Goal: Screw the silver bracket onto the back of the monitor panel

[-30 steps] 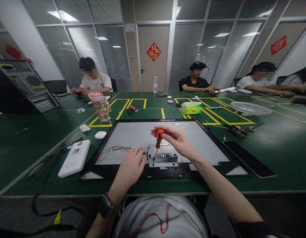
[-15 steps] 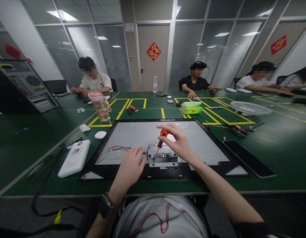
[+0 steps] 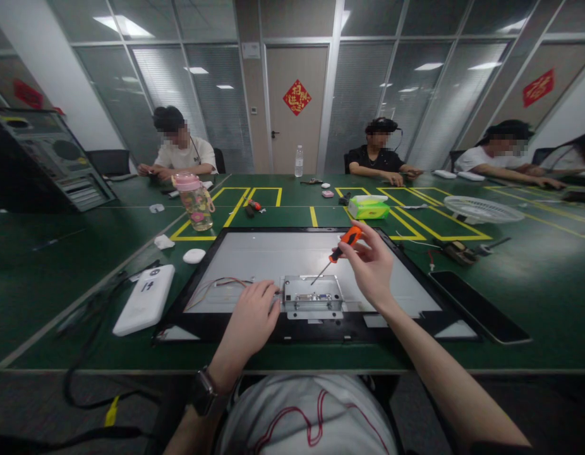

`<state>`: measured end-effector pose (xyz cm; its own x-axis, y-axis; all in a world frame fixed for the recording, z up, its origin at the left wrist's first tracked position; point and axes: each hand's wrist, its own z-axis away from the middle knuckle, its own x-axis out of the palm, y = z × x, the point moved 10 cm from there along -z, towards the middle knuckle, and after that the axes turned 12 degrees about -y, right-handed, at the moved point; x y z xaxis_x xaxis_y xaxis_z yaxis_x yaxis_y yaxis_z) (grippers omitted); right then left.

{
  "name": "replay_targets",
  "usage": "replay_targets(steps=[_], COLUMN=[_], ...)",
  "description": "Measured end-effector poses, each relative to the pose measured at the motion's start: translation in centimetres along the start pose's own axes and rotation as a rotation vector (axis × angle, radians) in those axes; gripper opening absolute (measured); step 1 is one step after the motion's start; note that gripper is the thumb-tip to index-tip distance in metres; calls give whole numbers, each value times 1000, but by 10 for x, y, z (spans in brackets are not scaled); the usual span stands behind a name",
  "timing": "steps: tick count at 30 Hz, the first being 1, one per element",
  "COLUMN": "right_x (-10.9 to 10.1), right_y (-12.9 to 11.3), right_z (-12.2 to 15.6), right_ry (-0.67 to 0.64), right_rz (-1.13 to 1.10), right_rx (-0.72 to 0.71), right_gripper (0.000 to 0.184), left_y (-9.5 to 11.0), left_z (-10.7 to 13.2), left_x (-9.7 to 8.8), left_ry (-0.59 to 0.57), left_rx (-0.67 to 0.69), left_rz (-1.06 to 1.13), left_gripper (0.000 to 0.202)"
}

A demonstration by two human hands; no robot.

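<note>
An orange-and-black screwdriver (image 3: 347, 242) is held by its handle in my right hand (image 3: 374, 266). Its shaft slants down to the left, the tip above a small metal box (image 3: 314, 292). That box, with connectors along its near side, sits on the grey back of a flat display panel (image 3: 254, 253) with a black frame. My left hand (image 3: 255, 316) lies over the panel at the box's left side, fingers stretched out, the fingertips near or touching that side. Thin wires (image 3: 221, 281) run across the panel beside it.
A white power bank (image 3: 144, 300) and a white round case (image 3: 194, 256) lie left of the panel, a black phone (image 3: 479, 306) to its right. Farther back stand a pink-lidded bottle (image 3: 195, 205), a green tissue pack (image 3: 368, 207) and a computer case (image 3: 41, 161). Several people sit across the table.
My right hand has lifted the screwdriver and moved right, so its tip has left the box's near-left edge. The screwdriver now tilts more. My left hand stays in place.
</note>
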<state>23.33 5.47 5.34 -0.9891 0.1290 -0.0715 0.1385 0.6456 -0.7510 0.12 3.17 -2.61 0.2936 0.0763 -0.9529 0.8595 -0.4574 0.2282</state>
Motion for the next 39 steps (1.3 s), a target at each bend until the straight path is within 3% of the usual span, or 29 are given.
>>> replay_targets(steps=[3,5,12,25,33,39], right_x=[-22,-27,-20,-16,-11,7], right_y=[3,6,8,2,-24,-34], right_z=[8,12,17,19,29,40], right_ry=[112,109,23,9,-26,-171], right_rz=[68,107,173,200,343,338], right_rx=[-2,5,-2,-32,-241,-355], right_gripper=[40,38,35,34,32,41], left_y=[1,1,1,1,0,1], left_z=[0,0,0,0,-1,0], left_x=[0,-1,1,-1,2,1], left_ry=[1,4,3,4,5,9], left_rx=[6,10,12,11,19,17], left_rz=[2,5,-11,0,-13,-13], left_gripper=[22,22,22,21,22,22])
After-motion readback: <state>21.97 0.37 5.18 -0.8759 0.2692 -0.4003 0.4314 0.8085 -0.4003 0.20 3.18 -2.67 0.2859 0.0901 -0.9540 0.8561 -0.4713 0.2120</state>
